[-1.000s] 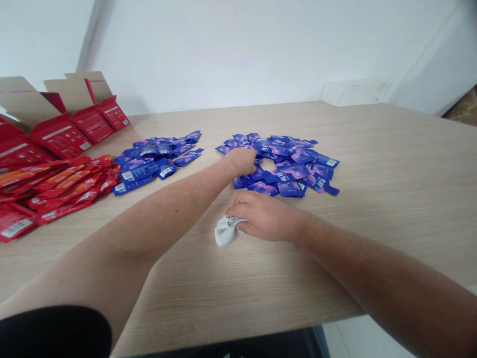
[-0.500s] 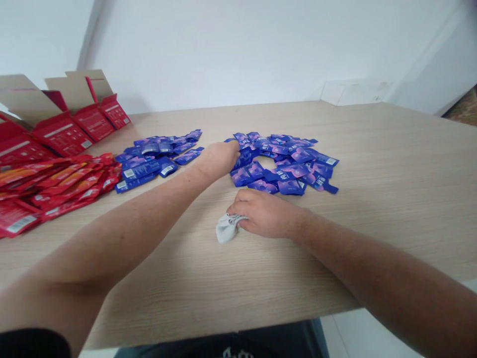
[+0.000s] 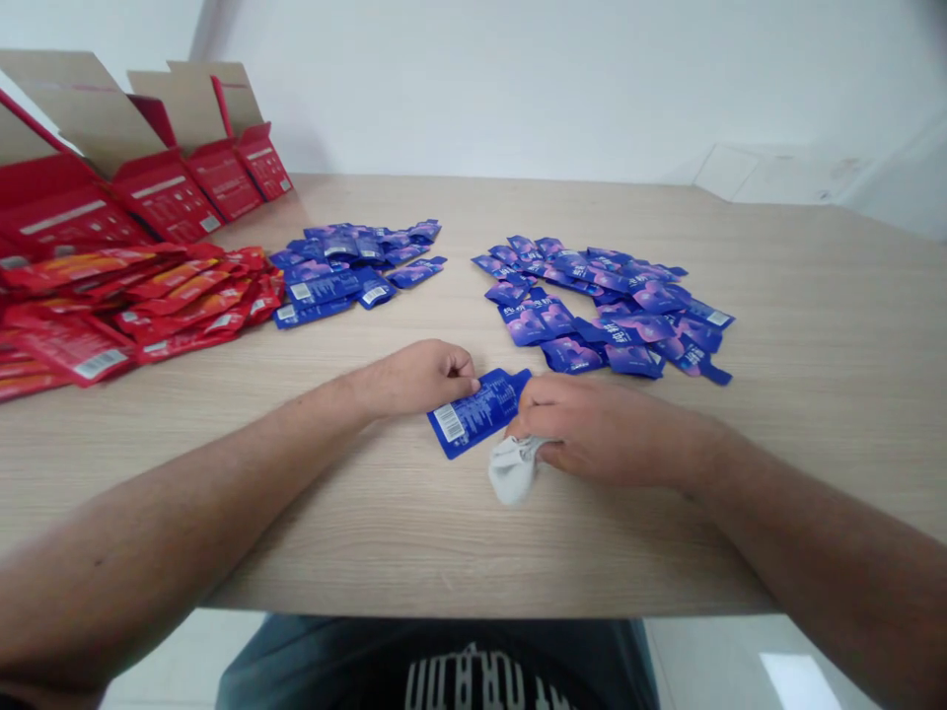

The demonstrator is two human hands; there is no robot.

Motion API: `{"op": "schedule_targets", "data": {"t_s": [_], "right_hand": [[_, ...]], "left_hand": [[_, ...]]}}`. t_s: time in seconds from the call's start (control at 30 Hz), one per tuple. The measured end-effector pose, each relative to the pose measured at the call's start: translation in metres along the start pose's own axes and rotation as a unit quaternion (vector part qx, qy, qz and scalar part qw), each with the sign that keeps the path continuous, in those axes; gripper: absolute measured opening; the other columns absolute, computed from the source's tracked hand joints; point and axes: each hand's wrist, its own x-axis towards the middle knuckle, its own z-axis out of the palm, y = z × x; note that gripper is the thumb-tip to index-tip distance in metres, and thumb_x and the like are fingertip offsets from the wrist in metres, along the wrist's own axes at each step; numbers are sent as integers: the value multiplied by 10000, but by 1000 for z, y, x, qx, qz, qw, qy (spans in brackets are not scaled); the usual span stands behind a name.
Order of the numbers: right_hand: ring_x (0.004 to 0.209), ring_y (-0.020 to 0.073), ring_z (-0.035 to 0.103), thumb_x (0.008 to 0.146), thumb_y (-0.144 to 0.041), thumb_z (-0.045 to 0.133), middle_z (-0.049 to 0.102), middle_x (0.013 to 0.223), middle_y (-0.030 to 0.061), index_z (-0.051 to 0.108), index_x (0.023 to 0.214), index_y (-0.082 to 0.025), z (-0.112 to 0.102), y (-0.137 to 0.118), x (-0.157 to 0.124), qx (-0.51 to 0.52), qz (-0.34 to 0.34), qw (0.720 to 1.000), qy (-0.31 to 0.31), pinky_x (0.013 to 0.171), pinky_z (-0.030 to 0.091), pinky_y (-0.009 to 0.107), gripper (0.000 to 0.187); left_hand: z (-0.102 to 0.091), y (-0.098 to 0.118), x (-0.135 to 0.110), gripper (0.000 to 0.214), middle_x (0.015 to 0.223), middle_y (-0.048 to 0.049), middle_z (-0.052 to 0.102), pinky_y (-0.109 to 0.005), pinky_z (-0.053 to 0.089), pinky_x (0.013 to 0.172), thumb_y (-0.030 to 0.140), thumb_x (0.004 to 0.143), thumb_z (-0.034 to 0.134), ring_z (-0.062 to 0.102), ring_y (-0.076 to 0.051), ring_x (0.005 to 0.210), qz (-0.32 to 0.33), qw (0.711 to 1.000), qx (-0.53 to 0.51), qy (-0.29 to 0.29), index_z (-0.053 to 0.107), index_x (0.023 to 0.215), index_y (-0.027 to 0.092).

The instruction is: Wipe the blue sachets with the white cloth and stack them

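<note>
**Blue foil pouch (image 3: 477, 412) lying flat on wood-grain laminate table (image 3: 829, 414), barcode side up, between both hands.**

Left to right: red foil pouches (image 3: 140, 306) heaped before open red cartons (image 3: 170, 187); glossy blue pouches (image 3: 344, 271) in a loose pile; left hand (image 3: 418, 380), fingers together, tips against the pouch's edge, clamping not discernible; right hand (image 3: 607, 431), fingers curled closed on a crumpled white cloth (image 3: 514, 470), touching the pouch's corner; blue-purple pouches (image 3: 614, 311) in an open-centred heap.
</note>
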Motion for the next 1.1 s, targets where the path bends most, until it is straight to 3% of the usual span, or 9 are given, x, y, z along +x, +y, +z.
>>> {"op": "schedule_targets", "data": {"t_s": [0.1,0.23,0.4,0.57,0.73,0.9,1.1], "right_hand": [[995,188,606,842,-102,622,633,1091,38,682,1077,-252,-10,-3,-5,40,19,999,17,895,492,335,286],[1043,210,590,886,-132,595,626,1097,59,667,1130,-230,-16,0,-7,27,47,994,92,931,485,360,272],[1009,247,565,934,-180,557,620,1057,92,668,1146,-206,4,11,4,-44,68,991,107,912,472,415,240],[1013,257,538,972,-198,503,613,1047,112,670,1103,-175,26,-4,22,-55,59,988,132,931,454,433,213],[1023,234,543,986,-221,498,625,1085,91,681,1104,-203,24,-6,19,-27,13,993,113,915,463,404,219],[1016,229,543,947,-200,557,602,1081,87,706,1092,-223,21,0,16,-27,58,988,143,905,459,381,209],[1042,224,529,1016,-271,445,612,1092,58,689,1144,-275,21,-17,25,-53,8,995,84,948,425,374,276]], "left_hand": [[1,1,-2,246,631,46,611,-223,361,531,397,862,503,530,-102,565,21,999,-9,-26,650,784,216],[3,4,-5,236,675,37,656,-225,363,529,375,852,499,571,-110,593,12,998,-33,-56,676,826,221],[8,14,-7,171,667,45,673,-225,375,546,259,796,525,580,-108,594,17,997,-42,-61,693,802,232],[7,14,-4,121,633,50,655,-230,353,539,220,740,566,560,-113,589,27,997,-43,-62,686,728,234],[6,9,-3,126,636,53,653,-227,357,539,273,774,570,559,-113,590,26,996,-51,-71,693,766,246],[8,8,-2,158,644,54,663,-225,359,535,283,787,547,574,-111,594,17,998,-32,-55,701,796,247],[6,8,-1,165,650,48,671,-229,377,551,296,787,555,571,-115,603,25,996,-51,-66,706,770,233]]}}
